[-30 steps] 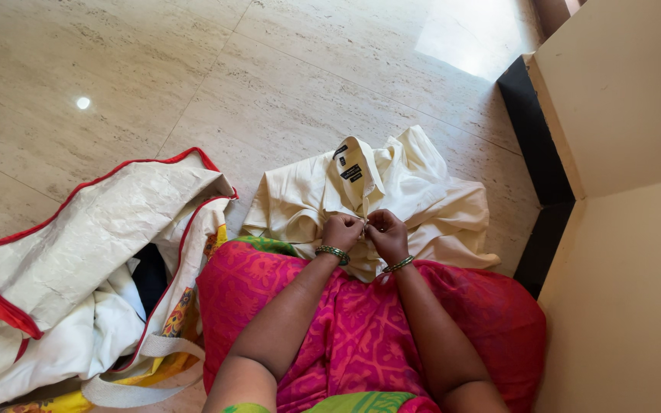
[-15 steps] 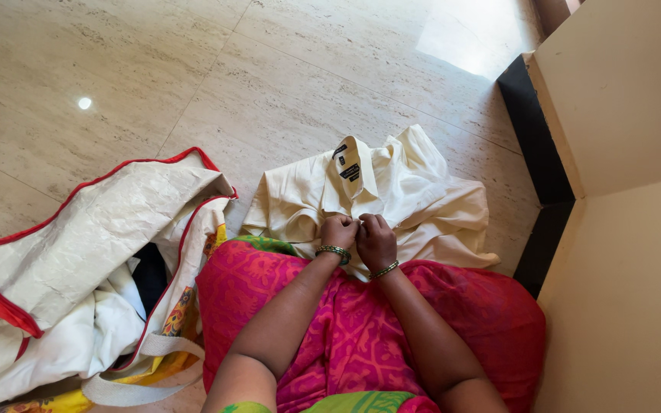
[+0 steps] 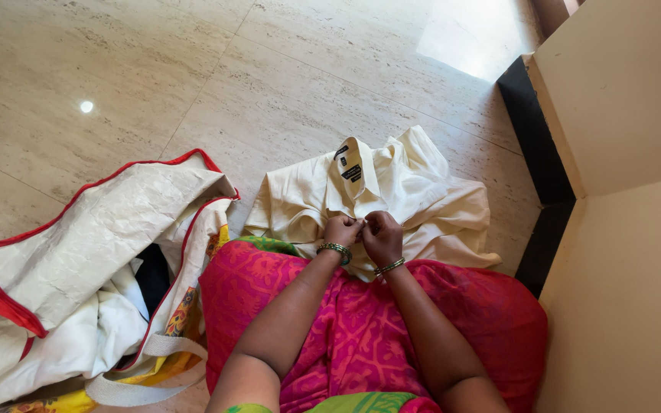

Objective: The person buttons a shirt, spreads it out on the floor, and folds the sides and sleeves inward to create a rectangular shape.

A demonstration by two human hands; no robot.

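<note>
1. Polished beige stone floor underfoot, large tiles with thin joints, strong glare patch at top right and a small lamp reflection at top left
2. At far left: open fabric bag, pale quilted lining with red piping, flap thrown back so the contents show; white and dark garments bundled inside, webbing handle lying slack on the floor in front
3. At centre foreground: pink patterned cloth with green edging draped over the lap, serving as a rest for both forearms
4. Just beyond the lap: cream collared shirt laid on the floor, collar away from the wearer, dark label inside the neck, sleeves and body rumpled outward; near edge drawn up against the lap, apparently to bring the front placket within reach
5. Left hand clenched in a pinch on the shirt front below the collar; green bangle on the wrist
6. Right hand touching the left, likewise pinched on the same strip of cloth; bangle on the wrist. Placement consistent with working a button, though the button itself not visible
7. At right: cream panel or cabinet side standing upright, black plinth along its foot, close beside the shirt
</note>
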